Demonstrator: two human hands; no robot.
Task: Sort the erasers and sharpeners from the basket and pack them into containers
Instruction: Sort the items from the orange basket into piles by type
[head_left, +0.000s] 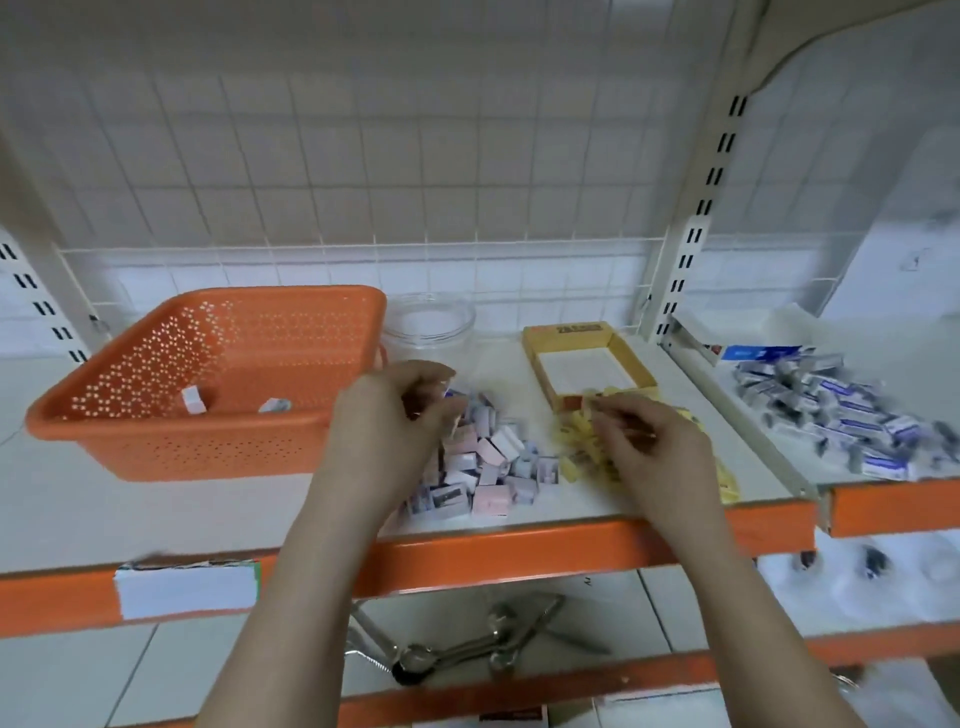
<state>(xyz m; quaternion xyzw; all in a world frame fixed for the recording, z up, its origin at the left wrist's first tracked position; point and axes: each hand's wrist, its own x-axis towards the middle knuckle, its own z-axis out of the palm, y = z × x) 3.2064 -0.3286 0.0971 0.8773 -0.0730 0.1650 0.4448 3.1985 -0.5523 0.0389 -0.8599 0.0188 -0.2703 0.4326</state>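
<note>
An orange perforated basket (156, 441) stands on the white shelf at the left, with two small items (193, 400) left inside. Right of it lies a heap of small pink, white and purple boxed pieces (491, 457). My left hand (395, 415) hovers over the heap's left side, fingers curled round a few small pieces. A pile of yellow pieces (571, 441) lies in front of an open yellow cardboard box (535, 348). My right hand (654, 441) rests on that pile and pinches a yellow piece. A clear plastic jar (431, 322) stands behind the heap.
A pile of blue-and-white packs (841, 415) lies on the neighbouring shelf at the right. The shelf's orange front edge (519, 556) carries a white label (182, 590). Metal spoons (467, 654) lie on the lower shelf. A wire grid backs the shelf.
</note>
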